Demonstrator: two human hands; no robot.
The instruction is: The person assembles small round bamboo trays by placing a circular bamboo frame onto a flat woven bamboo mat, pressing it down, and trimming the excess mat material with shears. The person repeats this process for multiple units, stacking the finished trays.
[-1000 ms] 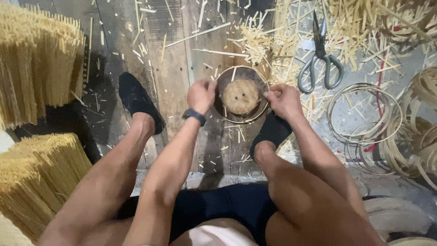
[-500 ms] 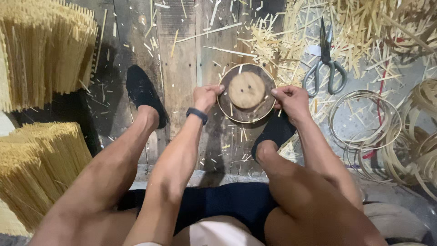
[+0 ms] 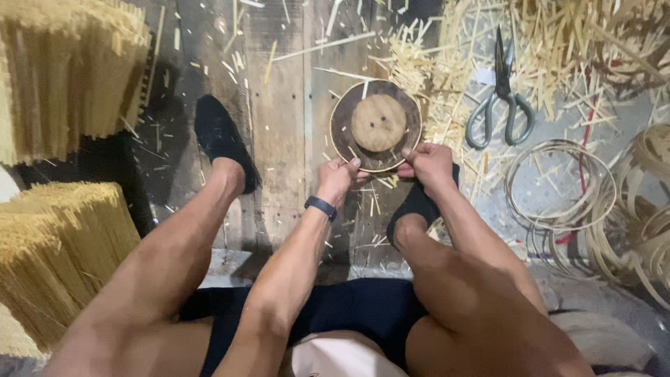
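A round dark wooden disc (image 3: 343,119) with a smaller light wooden disc (image 3: 377,123) on top lies on the plank floor in front of me. A thin bamboo strip runs as a ring around its rim. My left hand (image 3: 338,179), with a dark wristband, pinches the near edge of that ring. My right hand (image 3: 427,163) grips the same near edge just to the right. Both hands sit close together at the disc's near side.
Grey-handled scissors (image 3: 501,105) lie right of the disc among loose bamboo slivers (image 3: 447,63). Coiled bamboo hoops (image 3: 558,185) lie at the right. Bundles of thin bamboo sticks (image 3: 66,77) stand at the left. My feet in dark shoes (image 3: 222,139) rest on the planks.
Both hands have slid from the disc's left and right sides to its near edge and come close together. The view has shifted slightly.
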